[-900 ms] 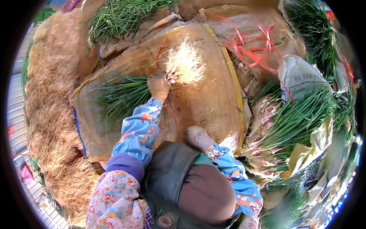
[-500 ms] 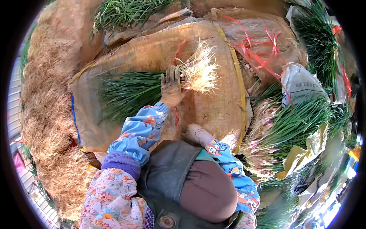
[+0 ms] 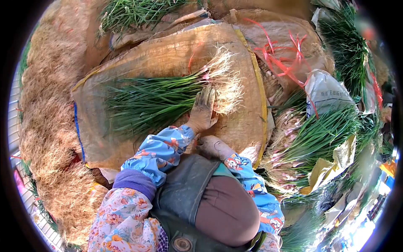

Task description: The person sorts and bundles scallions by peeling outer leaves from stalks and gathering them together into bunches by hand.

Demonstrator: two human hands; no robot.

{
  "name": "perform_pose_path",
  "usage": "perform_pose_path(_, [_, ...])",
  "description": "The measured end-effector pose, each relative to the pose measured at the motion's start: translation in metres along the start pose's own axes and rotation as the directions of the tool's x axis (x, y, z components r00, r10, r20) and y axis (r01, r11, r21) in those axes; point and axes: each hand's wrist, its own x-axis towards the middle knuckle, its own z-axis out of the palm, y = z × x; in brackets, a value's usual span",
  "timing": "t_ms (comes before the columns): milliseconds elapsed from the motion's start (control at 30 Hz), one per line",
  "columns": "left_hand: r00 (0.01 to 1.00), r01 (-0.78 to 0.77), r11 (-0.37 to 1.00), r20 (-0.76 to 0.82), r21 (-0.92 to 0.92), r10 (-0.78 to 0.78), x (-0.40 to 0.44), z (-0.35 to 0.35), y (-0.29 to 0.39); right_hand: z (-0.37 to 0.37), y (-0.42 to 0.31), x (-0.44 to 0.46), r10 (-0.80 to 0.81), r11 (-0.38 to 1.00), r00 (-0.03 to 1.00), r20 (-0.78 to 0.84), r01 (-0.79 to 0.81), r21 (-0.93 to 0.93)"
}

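A bunch of green onions (image 3: 168,90) lies on a brown woven sack (image 3: 235,130), green leaves to the left and pale roots to the right. My left hand (image 3: 203,110) rests on its near side by the roots, fingers stretched out. Under the bunch runs a thin red strip (image 3: 191,61), visible above the stems. My right hand (image 3: 213,148), in a pale glove, is low by my knee, just below the left; its fingers are too unclear to read.
A heap of dry roots (image 3: 50,105) fills the left side. More green onions (image 3: 323,134) lie at the right beside a white printed bag (image 3: 329,92). Red ribbons (image 3: 285,59) lie on sacking at the upper right. Another green pile (image 3: 138,14) is at the top.
My left hand has moved off the top of the stems to their near side, and its fingers have spread. The bunch lies more fanned out. My right hand has barely moved.
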Motion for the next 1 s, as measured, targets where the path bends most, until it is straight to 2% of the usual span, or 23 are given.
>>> perform_pose_path(33, [1.000, 0.004, 1.000, -0.018, -0.023, -0.004, 0.002, -0.002, -0.001, 0.003, 0.007, 0.003, -0.330, 0.880, 0.944, -0.021, 0.299, -0.370])
perform_pose_path(67, [1.000, 0.003, 1.000, -0.021, -0.027, -0.004, 0.005, -0.003, -0.003, 0.005, 0.015, 0.005, -0.608, 0.546, 0.790, 0.083, 0.492, -0.678])
perform_pose_path(100, [0.999, 0.012, 1.000, 0.047, -0.027, -0.011, 0.009, -0.011, -0.002, 0.006, 0.017, 0.007, -0.603, 0.547, 0.794, 0.083, 0.487, -0.681])
perform_pose_path(133, [0.993, 0.020, 0.999, 0.117, -0.029, -0.016, 0.012, -0.019, 0.000, 0.006, 0.017, 0.008, -0.600, 0.441, 0.784, 0.161, 0.492, -0.751])
perform_pose_path(167, [0.997, -0.010, 0.999, 0.080, -0.031, 0.013, 0.012, -0.027, -0.002, 0.008, 0.018, 0.008, -0.589, 0.331, 0.773, 0.235, 0.497, -0.802])
perform_pose_path(200, [0.993, -0.119, 0.986, -0.019, -0.118, 0.117, 0.014, -0.033, -0.013, 0.010, 0.021, 0.008, -0.589, 0.341, 0.775, 0.227, 0.494, -0.800])
perform_pose_path(267, [0.998, 0.023, 0.955, -0.056, -0.295, -0.041, 0.026, -0.052, -0.030, 0.014, 0.028, 0.012, -0.435, 0.631, 0.898, 0.065, 0.356, -0.689])
perform_pose_path(333, [0.962, -0.101, 0.995, -0.256, 0.004, 0.099, 0.049, -0.080, -0.026, 0.018, 0.035, 0.014, -0.475, 0.656, 0.879, 0.027, 0.374, -0.656])
perform_pose_path(400, [0.971, -0.050, 0.999, -0.234, 0.013, 0.052, 0.076, -0.075, -0.027, 0.023, 0.042, 0.018, -0.513, 0.670, 0.858, -0.008, 0.394, -0.629])
perform_pose_path(467, [0.982, -0.034, 0.990, -0.179, 0.139, 0.059, 0.092, -0.058, -0.014, 0.030, 0.050, 0.022, -0.625, 0.629, 0.772, -0.120, 0.406, -0.662])
perform_pose_path(500, [0.997, 0.046, 0.989, -0.066, 0.139, -0.038, 0.093, -0.050, -0.004, 0.029, 0.050, 0.020, -0.621, 0.632, 0.774, -0.123, 0.402, -0.662])
perform_pose_path(600, [0.995, 0.092, 0.979, -0.044, 0.181, -0.085, 0.085, -0.020, -0.015, 0.024, 0.046, 0.015, -0.610, 0.640, 0.780, -0.136, 0.385, -0.664])
perform_pose_path(633, [0.989, 0.125, 0.987, -0.093, 0.102, -0.116, 0.085, -0.016, -0.018, 0.024, 0.046, 0.016, -0.533, 0.690, 0.835, -0.134, 0.338, -0.640])
perform_pose_path(667, [0.985, 0.163, 0.983, -0.072, 0.088, -0.157, 0.085, -0.008, -0.025, 0.026, 0.046, 0.016, -0.452, 0.736, 0.884, -0.121, 0.293, -0.611])
perform_pose_path(700, [0.982, 0.147, 0.981, -0.137, 0.124, -0.130, 0.085, 0.001, -0.031, 0.029, 0.051, 0.021, -0.451, 0.742, 0.884, -0.125, 0.293, -0.603])
perform_pose_path(767, [0.964, 0.103, 0.984, -0.259, 0.147, -0.062, 0.082, 0.002, -0.034, 0.038, 0.063, 0.036, -0.552, 0.732, 0.823, -0.137, 0.399, -0.552])
perform_pose_path(867, [0.984, 0.089, 0.994, -0.161, 0.064, -0.078, 0.090, -0.012, -0.029, 0.046, 0.077, 0.040, -0.582, 0.700, 0.792, -0.185, 0.372, -0.610])
perform_pose_path(933, [0.986, 0.024, 0.998, -0.166, 0.062, -0.014, 0.085, -0.034, -0.015, 0.043, 0.077, 0.039, -0.580, 0.716, 0.788, -0.208, 0.371, -0.591])
perform_pose_path(1000, [0.962, -0.021, 0.996, -0.272, -0.092, -0.005, 0.067, -0.054, -0.005, 0.043, 0.076, 0.037, -0.580, 0.732, 0.783, -0.224, 0.381, -0.565])
